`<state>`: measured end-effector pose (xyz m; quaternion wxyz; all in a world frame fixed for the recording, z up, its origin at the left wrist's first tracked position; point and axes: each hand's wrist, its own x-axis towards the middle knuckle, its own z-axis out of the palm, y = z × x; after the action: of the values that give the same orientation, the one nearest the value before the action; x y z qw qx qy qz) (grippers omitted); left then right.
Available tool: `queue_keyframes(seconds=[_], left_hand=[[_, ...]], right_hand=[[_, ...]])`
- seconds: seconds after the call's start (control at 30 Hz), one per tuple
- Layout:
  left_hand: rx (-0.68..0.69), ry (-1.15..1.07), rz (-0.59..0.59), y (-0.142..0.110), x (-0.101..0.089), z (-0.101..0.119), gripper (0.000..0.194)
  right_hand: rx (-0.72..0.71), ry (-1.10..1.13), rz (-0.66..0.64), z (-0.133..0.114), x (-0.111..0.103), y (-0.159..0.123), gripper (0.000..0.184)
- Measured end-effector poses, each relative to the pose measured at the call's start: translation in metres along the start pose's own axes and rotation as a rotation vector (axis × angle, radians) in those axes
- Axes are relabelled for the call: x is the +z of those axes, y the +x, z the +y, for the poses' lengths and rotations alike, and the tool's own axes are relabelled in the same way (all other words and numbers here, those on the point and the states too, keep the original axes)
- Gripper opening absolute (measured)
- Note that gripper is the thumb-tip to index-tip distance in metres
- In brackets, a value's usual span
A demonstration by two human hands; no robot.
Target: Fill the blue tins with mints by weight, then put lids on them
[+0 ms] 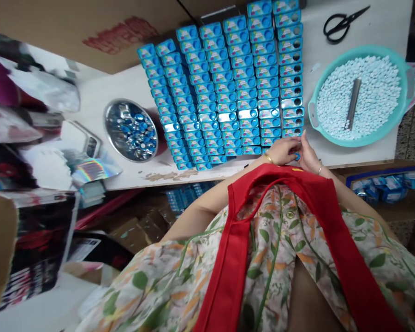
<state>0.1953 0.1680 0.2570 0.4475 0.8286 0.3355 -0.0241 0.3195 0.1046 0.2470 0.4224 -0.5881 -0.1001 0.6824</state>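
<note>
My left hand (282, 150), with a gold bangle at the wrist, and my right hand (309, 156) meet at the table's near edge. The left fingers are curled closed against a small blue piece (298, 157), which lies between the two hands; its shape is mostly hidden. My right hand closes round the same spot from the other side, thumb pointing up. Just beyond them stand columns of small blue flat cases (240, 85). The rightmost column of cases (293, 82) shows dark round openings, while the other columns have blue round caps in that place.
A turquoise basin (313, 115) on the right holds many pale pellets and a grey metal scoop-like strip (353, 103). Black scissors (344, 25) lie behind it. To the left, a steel bowl (108, 133) contains blue and silver round pieces. A cardboard box (65, 27) stands at the back.
</note>
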Motion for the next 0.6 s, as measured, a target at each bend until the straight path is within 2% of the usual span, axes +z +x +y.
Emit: queue_keyframes(seconds=[0.03,0.1,0.2,0.3,0.43,0.6], left_hand=[[0.035,0.015,-0.019,0.002,0.004,0.003,0.016],[0.019,0.044,-0.036,0.008,0.006,0.006,0.01],[-0.171,0.051,0.03,0.019,0.001,0.002,0.009],[-0.343,0.132,0.061,0.031,-0.002,-0.002,0.013],[-0.347,0.304,-0.035,0.044,0.003,0.002,0.025],[-0.417,0.435,-0.214,0.059,0.006,0.005,0.038]], right_hand=[[-0.004,0.019,-0.001,0.0,-0.002,-0.001,0.077],[-0.018,0.048,0.019,0.001,-0.009,-0.003,0.077],[-0.022,-0.008,0.141,0.004,-0.027,-0.005,0.074],[0.025,-0.185,0.24,0.009,-0.044,-0.007,0.074],[0.053,-0.34,0.199,0.017,-0.051,-0.002,0.075],[0.05,-0.49,0.166,0.028,-0.05,0.012,0.076]])
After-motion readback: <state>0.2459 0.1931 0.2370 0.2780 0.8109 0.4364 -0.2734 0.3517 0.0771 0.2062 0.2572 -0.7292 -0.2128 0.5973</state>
